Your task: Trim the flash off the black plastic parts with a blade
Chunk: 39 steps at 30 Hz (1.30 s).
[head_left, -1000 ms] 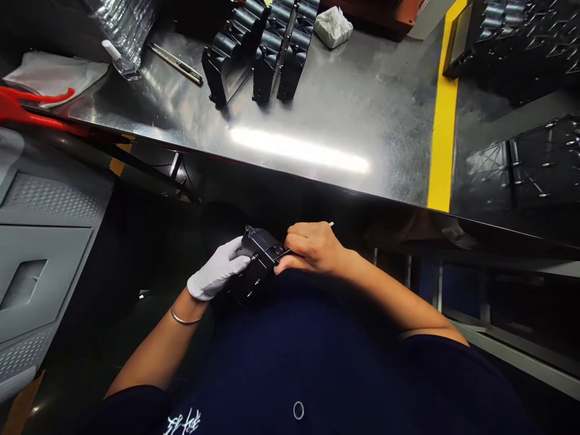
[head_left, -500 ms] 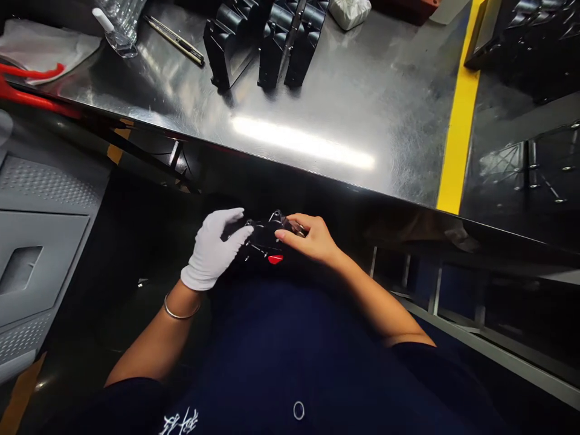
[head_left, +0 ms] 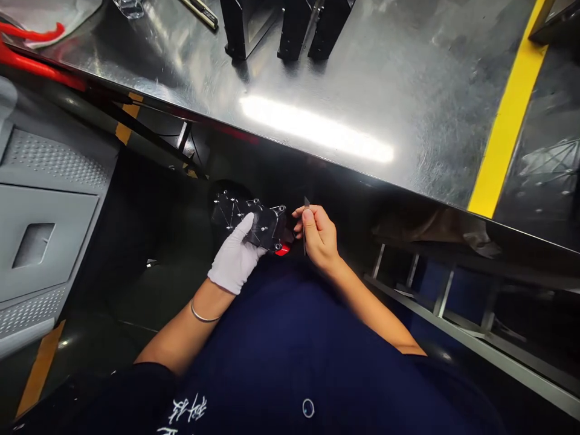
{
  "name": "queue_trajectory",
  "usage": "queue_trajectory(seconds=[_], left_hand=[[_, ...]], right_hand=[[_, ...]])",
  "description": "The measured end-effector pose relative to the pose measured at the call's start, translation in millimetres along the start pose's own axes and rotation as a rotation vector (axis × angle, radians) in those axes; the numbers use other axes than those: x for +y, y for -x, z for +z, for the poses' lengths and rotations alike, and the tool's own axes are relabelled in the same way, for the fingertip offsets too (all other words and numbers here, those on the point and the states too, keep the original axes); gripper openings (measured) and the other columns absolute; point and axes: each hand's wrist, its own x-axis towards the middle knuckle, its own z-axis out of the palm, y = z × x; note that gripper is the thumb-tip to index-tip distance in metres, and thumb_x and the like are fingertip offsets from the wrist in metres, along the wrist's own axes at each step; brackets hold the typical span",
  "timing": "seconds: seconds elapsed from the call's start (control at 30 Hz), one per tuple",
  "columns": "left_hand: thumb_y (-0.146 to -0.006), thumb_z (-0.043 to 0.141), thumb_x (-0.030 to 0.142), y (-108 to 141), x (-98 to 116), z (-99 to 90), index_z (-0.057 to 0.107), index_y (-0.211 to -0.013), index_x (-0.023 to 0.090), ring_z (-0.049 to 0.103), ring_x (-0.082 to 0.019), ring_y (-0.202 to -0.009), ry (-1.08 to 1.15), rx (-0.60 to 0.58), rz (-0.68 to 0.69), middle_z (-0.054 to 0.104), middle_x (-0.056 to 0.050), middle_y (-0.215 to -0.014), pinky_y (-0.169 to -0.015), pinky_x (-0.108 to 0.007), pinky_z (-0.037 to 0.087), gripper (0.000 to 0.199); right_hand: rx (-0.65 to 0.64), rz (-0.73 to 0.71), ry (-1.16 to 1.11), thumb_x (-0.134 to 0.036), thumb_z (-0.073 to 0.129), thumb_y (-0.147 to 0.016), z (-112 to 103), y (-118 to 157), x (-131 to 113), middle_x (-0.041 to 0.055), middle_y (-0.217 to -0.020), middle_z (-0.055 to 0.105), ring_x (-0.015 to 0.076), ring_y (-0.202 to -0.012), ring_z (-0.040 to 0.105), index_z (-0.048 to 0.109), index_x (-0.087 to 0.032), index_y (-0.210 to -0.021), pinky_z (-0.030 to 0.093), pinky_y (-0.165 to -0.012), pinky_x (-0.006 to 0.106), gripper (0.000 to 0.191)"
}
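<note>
My left hand point(head_left: 238, 260), in a white glove, grips a black moulded part point(head_left: 265, 226) with its thumb on top. The part has thin ribs and small round screw posts along its edges, and it is held in front of my body. Bare and closed, my right hand point(head_left: 319, 235) pinches a thin knife blade point(head_left: 307, 202) between thumb and fingers, its pointed tip up. The blade is just right of the black part, apart from it. A small red piece point(head_left: 283, 249) shows at the part's lower right edge; whether it is attached I cannot tell.
A shiny metal table point(head_left: 385, 78) runs across the top, with upright black housings point(head_left: 294, 30), a pen-like tool point(head_left: 202, 12) and yellow tape point(head_left: 507, 115) on it. Red handles point(head_left: 40, 60) stick out at the left. A grey plastic bin point(head_left: 49, 205) stands at the left.
My left hand has moved right and closed around the black part, which now lies turned out to the left. My right hand has come off the part, and the blade now shows upright in it.
</note>
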Motion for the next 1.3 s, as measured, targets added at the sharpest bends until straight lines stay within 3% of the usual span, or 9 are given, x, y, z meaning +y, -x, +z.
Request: queue_trajectory(seconds=[0.13, 0.3, 0.4, 0.53, 0.63, 0.73, 0.93, 1.23, 1.3], left_hand=[[-0.094, 0.055, 0.022, 5, 2, -1.2, 0.068, -0.106, 0.012, 0.071, -0.019, -0.091, -0.011, 0.002, -0.036, 0.072, -0.01, -0.107, -0.076, -0.03, 0.062, 0.021], [-0.095, 0.054, 0.02, 8, 0, 2.0, 0.068, -0.106, 0.012, 0.072, -0.018, -0.088, 0.02, 0.023, -0.078, 0.073, -0.008, -0.103, -0.079, -0.032, 0.062, 0.02], [-0.096, 0.051, 0.019, 9, -2, 3.7, 0.068, -0.106, 0.01, 0.072, -0.017, -0.088, 0.028, 0.02, -0.104, 0.073, -0.009, -0.101, -0.083, -0.031, 0.061, 0.021], [-0.097, 0.049, 0.02, 12, -3, 5.0, 0.067, -0.106, 0.007, 0.072, -0.019, -0.089, 0.002, 0.01, -0.116, 0.073, -0.012, -0.102, -0.092, -0.036, 0.058, 0.024], [-0.097, 0.048, 0.019, 20, -2, 8.3, 0.068, -0.109, 0.007, 0.073, -0.02, -0.087, -0.008, 0.036, -0.152, 0.074, -0.012, -0.1, -0.093, -0.037, 0.058, 0.026], [-0.095, 0.047, 0.011, 27, 0, 13.1, 0.067, -0.116, 0.009, 0.072, -0.014, -0.077, 0.005, 0.14, -0.178, 0.075, -0.007, -0.088, -0.091, -0.026, 0.058, 0.028], [-0.095, 0.048, 0.012, 24, 3, 14.1, 0.069, -0.113, 0.009, 0.072, -0.012, -0.079, 0.024, 0.147, -0.14, 0.074, -0.007, -0.09, -0.082, -0.02, 0.058, 0.027], [-0.092, 0.05, 0.008, 21, 3, 8.9, 0.07, -0.108, 0.009, 0.071, -0.012, -0.078, -0.025, 0.165, -0.122, 0.074, -0.006, -0.09, -0.081, -0.021, 0.059, 0.025], [-0.088, 0.055, 0.007, 22, 5, 1.5, 0.072, -0.096, 0.01, 0.071, -0.013, -0.076, -0.092, 0.089, -0.132, 0.074, -0.006, -0.086, -0.079, -0.021, 0.059, 0.019]], right_hand=[[0.057, -0.198, 0.154, -0.049, 0.042, -0.097, -2, 0, -1, 0.0047, -0.08, 0.056, -0.001, -0.071, 0.05, 0.066, -0.011, -0.113, 0.045, -0.068, 0.012, 0.048], [0.041, -0.138, 0.032, -0.05, 0.05, -0.093, 4, 6, -9, 0.0047, -0.085, 0.055, -0.0008, -0.074, 0.051, 0.068, -0.011, -0.11, 0.046, -0.069, 0.012, 0.046], [-0.002, -0.089, -0.047, -0.054, 0.056, -0.088, 6, 8, -11, 0.0036, -0.08, 0.054, -0.0023, -0.064, 0.046, 0.064, -0.008, -0.094, 0.041, -0.06, 0.012, 0.047], [-0.012, -0.109, -0.117, -0.057, 0.06, -0.084, 2, 5, -8, 0.0041, -0.079, 0.054, -0.001, -0.067, 0.049, 0.059, -0.007, -0.081, 0.041, -0.06, 0.012, 0.05], [0.088, -0.094, -0.127, -0.059, 0.064, -0.08, -6, -1, -2, 0.0044, -0.078, 0.055, 0.0001, -0.07, 0.051, 0.057, -0.007, -0.078, 0.043, -0.063, 0.012, 0.052], [0.198, -0.091, -0.136, -0.058, 0.066, -0.078, -15, -4, 0, 0.0035, -0.074, 0.055, 0.0, -0.07, 0.051, 0.056, -0.007, -0.074, 0.044, -0.065, 0.012, 0.052], [-0.064, -0.196, -0.12, -0.047, 0.061, -0.086, -22, 12, -15, 0.0057, -0.077, 0.057, 0.0006, -0.069, 0.052, 0.06, -0.007, -0.079, 0.043, -0.062, 0.012, 0.04], [-0.097, -0.19, -0.069, -0.052, 0.059, -0.086, -16, 11, -17, 0.0071, -0.079, 0.057, 0.0008, -0.067, 0.052, 0.063, -0.007, -0.082, 0.043, -0.06, 0.012, 0.045], [-0.067, -0.161, -0.047, -0.052, 0.06, -0.085, -17, 9, -14, 0.007, -0.08, 0.058, 0.0008, -0.068, 0.053, 0.063, -0.007, -0.08, 0.043, -0.062, 0.012, 0.046]])
